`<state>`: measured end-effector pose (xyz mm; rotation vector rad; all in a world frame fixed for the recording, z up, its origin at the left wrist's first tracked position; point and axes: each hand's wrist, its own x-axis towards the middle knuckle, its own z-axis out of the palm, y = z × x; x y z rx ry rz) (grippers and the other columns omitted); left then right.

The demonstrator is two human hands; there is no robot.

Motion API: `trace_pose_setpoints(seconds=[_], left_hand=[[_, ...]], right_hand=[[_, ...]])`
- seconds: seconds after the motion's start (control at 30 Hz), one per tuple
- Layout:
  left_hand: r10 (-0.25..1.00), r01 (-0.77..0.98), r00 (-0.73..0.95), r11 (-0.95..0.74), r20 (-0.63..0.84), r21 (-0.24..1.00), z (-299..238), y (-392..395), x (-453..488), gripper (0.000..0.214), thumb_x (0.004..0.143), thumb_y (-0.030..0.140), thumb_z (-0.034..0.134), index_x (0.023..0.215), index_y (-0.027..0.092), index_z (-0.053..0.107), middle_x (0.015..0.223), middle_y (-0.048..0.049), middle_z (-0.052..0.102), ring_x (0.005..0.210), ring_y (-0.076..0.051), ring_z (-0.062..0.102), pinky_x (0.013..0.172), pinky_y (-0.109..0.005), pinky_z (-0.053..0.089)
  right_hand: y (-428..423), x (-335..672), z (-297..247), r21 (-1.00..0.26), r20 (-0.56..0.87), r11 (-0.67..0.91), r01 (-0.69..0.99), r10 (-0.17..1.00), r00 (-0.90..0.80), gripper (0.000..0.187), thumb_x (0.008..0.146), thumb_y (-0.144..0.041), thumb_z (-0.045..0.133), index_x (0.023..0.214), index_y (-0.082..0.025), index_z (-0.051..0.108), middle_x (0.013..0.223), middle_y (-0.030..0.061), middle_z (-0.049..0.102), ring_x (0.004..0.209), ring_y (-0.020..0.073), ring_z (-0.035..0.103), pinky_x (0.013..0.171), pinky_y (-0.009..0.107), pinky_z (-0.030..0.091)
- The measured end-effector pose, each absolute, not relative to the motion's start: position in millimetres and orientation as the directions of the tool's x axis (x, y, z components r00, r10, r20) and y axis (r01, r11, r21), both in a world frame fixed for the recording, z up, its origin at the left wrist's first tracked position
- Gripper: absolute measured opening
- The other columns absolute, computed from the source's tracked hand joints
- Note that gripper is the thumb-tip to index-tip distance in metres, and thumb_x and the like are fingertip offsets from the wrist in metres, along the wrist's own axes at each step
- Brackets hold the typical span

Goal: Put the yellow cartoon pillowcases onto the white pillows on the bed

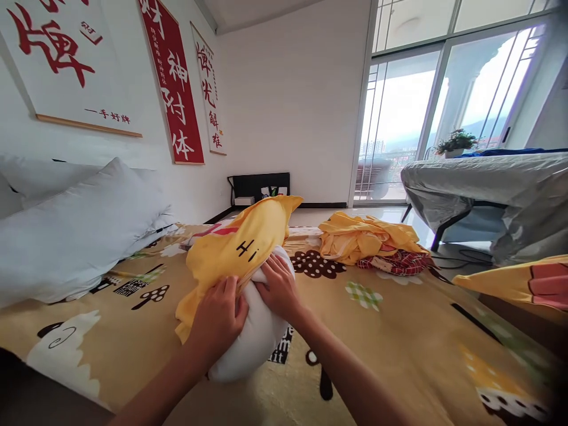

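A white pillow point(246, 349) stands tilted on the bed, its far part inside a yellow pillowcase point(231, 248) with black marks printed on it. My left hand point(222, 313) is closed on the pillowcase's open edge, thumb against the pillow. On the other side, my right hand point(279, 284) grips the pillow right by that edge, its fingers curled over the white cloth. Part of the hem between the two hands is bunched up. The end of the pillow within the case is hidden.
Plump white pillows point(80, 225) lie at the left on the patterned bedspread point(355, 343). Beyond, to the right, is a heap of yellow cloth point(364, 236) with red plaid cloth point(394, 263). More yellow cloth point(497, 281) hangs at the right edge, near a plastic-covered table point(479, 177).
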<state>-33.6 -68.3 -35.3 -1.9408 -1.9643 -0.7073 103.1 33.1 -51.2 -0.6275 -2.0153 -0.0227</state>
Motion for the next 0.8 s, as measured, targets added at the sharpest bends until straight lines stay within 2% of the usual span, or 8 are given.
trace_pose_setpoints(seconds=[0.13, 0.23, 0.3, 0.43, 0.5, 0.63, 0.73, 0.8], left_hand=[[0.863, 0.983, -0.043, -0.053, 0.503, 0.174, -33, -63, -24, 0.013, 0.087, 0.020, 0.040, 0.096, 0.019, 0.049, 0.098, -0.0088, 0.062, 0.092, -0.027, 0.060, 0.078, -0.039, 0.046], [0.875, 0.977, -0.043, -0.065, 0.483, 0.203, -27, -60, -20, 0.010, 0.085, 0.018, 0.041, 0.092, 0.020, 0.048, 0.095, -0.0079, 0.062, 0.091, -0.026, 0.061, 0.077, -0.037, 0.045], [0.880, 0.964, -0.051, -0.079, 0.472, 0.253, -22, -60, -19, 0.009, 0.084, 0.017, 0.042, 0.091, 0.020, 0.048, 0.093, -0.0072, 0.063, 0.090, -0.025, 0.061, 0.076, -0.035, 0.044], [0.893, 0.924, -0.078, -0.102, 0.442, 0.368, -17, -59, -16, 0.007, 0.082, 0.017, 0.043, 0.088, 0.021, 0.045, 0.086, -0.0049, 0.064, 0.083, -0.022, 0.062, 0.074, -0.034, 0.044], [0.887, 0.931, -0.084, -0.093, 0.454, 0.354, -17, -59, -11, 0.006, 0.082, 0.018, 0.043, 0.086, 0.021, 0.046, 0.085, -0.0053, 0.064, 0.083, -0.023, 0.063, 0.074, -0.033, 0.044], [0.868, 0.973, -0.020, -0.097, 0.497, 0.210, -19, -60, 3, 0.008, 0.082, 0.018, 0.042, 0.085, 0.020, 0.050, 0.085, -0.0068, 0.065, 0.083, -0.024, 0.063, 0.073, -0.034, 0.044], [0.863, 0.990, 0.017, -0.086, 0.505, 0.113, -19, -58, 12, 0.012, 0.081, 0.016, 0.043, 0.087, 0.020, 0.053, 0.083, -0.0079, 0.065, 0.082, -0.025, 0.062, 0.072, -0.035, 0.044], [0.851, 0.994, 0.052, -0.093, 0.522, 0.053, -19, -56, 18, 0.013, 0.080, 0.015, 0.044, 0.086, 0.019, 0.054, 0.082, -0.0084, 0.064, 0.081, -0.025, 0.062, 0.072, -0.036, 0.045]], right_hand=[[26, 127, -76, -0.172, 0.924, 0.886, 0.431, 0.297, -0.242, 0.047, 0.086, -0.019, 0.052, 0.132, -0.015, 0.050, 0.131, 0.0137, 0.058, 0.128, 0.0244, 0.048, 0.108, 0.047, 0.040], [0, 147, -101, -0.122, 0.920, 0.874, 0.470, 0.277, -0.276, 0.060, 0.090, -0.017, 0.048, 0.147, -0.018, 0.031, 0.142, 0.0144, 0.048, 0.135, 0.0256, 0.039, 0.106, 0.049, 0.043], [-20, 156, -114, -0.117, 0.866, 0.871, 0.477, 0.324, -0.380, 0.069, 0.091, -0.028, 0.052, 0.151, -0.015, 0.020, 0.149, 0.0158, 0.037, 0.139, 0.0286, 0.032, 0.106, 0.049, 0.043], [-36, 151, -124, -0.114, 0.750, 0.872, 0.477, 0.390, -0.534, 0.103, 0.080, -0.060, 0.059, 0.152, -0.006, 0.009, 0.154, 0.0214, 0.023, 0.142, 0.0352, 0.021, 0.109, 0.054, 0.037], [-29, 141, -123, -0.112, 0.738, 0.870, 0.480, 0.396, -0.547, 0.102, 0.080, -0.057, 0.060, 0.151, -0.004, 0.010, 0.154, 0.0221, 0.022, 0.143, 0.0356, 0.018, 0.110, 0.056, 0.033], [-5, 123, -118, -0.137, 0.775, 0.872, 0.470, 0.390, -0.498, 0.093, 0.075, -0.045, 0.061, 0.148, -0.002, 0.023, 0.153, 0.0226, 0.027, 0.143, 0.0347, 0.021, 0.112, 0.056, 0.030], [8, 116, -110, -0.154, 0.794, 0.877, 0.456, 0.384, -0.471, 0.081, 0.077, -0.038, 0.057, 0.145, -0.003, 0.030, 0.148, 0.0222, 0.036, 0.140, 0.0327, 0.028, 0.112, 0.054, 0.032], [16, 113, -104, -0.161, 0.803, 0.878, 0.451, 0.382, -0.457, 0.069, 0.080, -0.030, 0.052, 0.144, -0.008, 0.035, 0.143, 0.0192, 0.045, 0.136, 0.0302, 0.037, 0.111, 0.052, 0.035]])
